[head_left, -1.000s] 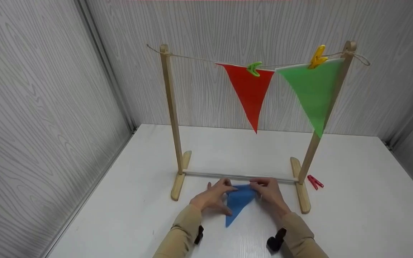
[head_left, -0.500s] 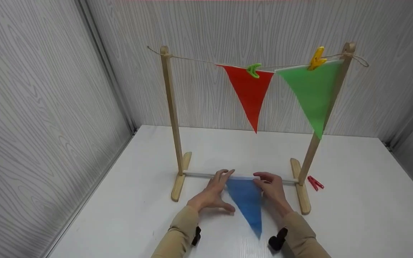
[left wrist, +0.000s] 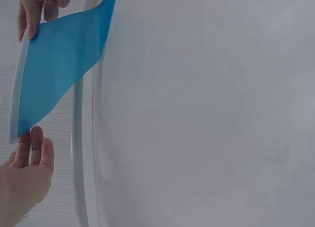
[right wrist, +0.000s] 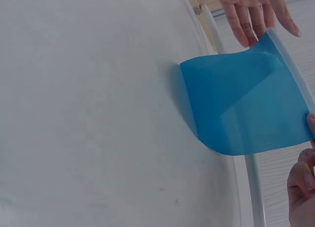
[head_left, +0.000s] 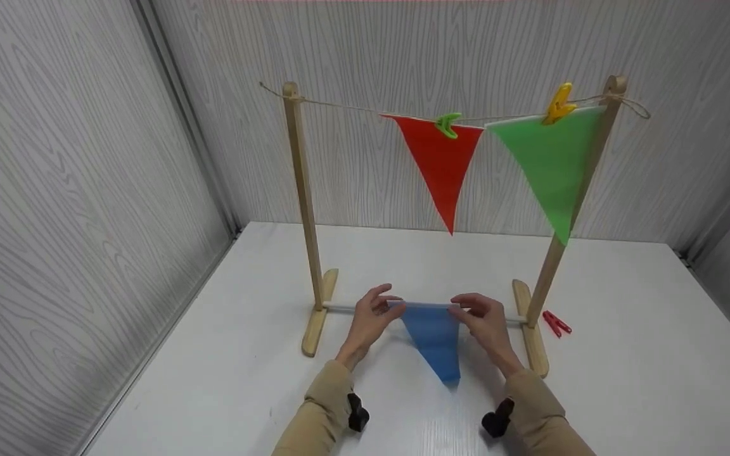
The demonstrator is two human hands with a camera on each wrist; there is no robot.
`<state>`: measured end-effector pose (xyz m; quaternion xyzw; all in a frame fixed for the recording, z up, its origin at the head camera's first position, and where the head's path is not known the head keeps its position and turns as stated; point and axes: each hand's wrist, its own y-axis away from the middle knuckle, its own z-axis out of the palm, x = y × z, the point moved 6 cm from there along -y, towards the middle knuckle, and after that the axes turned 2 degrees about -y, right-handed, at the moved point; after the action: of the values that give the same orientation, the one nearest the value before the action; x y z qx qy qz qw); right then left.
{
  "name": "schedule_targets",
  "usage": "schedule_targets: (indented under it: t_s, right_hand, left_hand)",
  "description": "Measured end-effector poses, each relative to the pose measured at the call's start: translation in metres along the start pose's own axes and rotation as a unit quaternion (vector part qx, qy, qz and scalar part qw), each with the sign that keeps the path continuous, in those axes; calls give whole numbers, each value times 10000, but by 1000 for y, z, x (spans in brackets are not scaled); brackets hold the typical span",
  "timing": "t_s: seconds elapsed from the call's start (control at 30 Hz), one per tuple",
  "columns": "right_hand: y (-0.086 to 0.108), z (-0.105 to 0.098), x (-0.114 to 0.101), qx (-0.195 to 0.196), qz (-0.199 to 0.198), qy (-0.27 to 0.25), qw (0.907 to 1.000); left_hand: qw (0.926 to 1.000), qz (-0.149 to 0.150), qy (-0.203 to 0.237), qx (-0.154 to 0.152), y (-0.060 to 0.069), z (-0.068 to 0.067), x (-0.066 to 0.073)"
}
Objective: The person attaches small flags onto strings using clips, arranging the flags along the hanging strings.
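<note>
A blue triangular pennant flag (head_left: pixel 431 332) with a white band along its top edge is held just above the table, near the stand's crossbar. My right hand (head_left: pixel 486 323) pinches its right top corner, thumb on the near face. At the left top corner is my left hand (head_left: pixel 370 322); its fingers reach behind the corner, and in the right wrist view the thumb stands apart from the flag (right wrist: pixel 246 101). The flag's lower tip bends near the tabletop. Both wrist views show the band and the two hands (left wrist: pixel 27 180) at its ends.
A wooden stand (head_left: pixel 305 190) carries a string. From it hang a red pennant (head_left: pixel 442 164) under a green clothespin (head_left: pixel 447 125) and a green pennant (head_left: pixel 545 158) under a yellow clothespin (head_left: pixel 559 104). A red clothespin (head_left: pixel 556 323) lies by the stand's right foot (head_left: pixel 533 345).
The blue pennant was bunched between both hands, then swung out with its tip toward me. Both hands have since moved slightly away from me, lifting its top edge to the crossbar's level in view.
</note>
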<state>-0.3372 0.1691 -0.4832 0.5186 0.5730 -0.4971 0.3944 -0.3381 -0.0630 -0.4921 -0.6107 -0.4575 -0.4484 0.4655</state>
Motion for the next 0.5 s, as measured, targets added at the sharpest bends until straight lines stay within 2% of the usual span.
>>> schedule_targets:
  t_s: [0.1,0.2,0.43,0.5]
  right_hand:
    - [2,0,-7,-96,-78,32,9999]
    - [0,-1,-4,-115,-191,93,9997]
    - [-4,-7,15,-155,-212,56,9996]
    - [-1,-9,8,-252,-179,9,9995]
  left_hand:
    - [9994,-1,135,322,-2,-3,0]
    - [9988,49,163,453,-3,-4,-1]
    - [9994,-77,168,291,-4,-3,-10]
    - [9994,-140,132,278,-4,-3,-12]
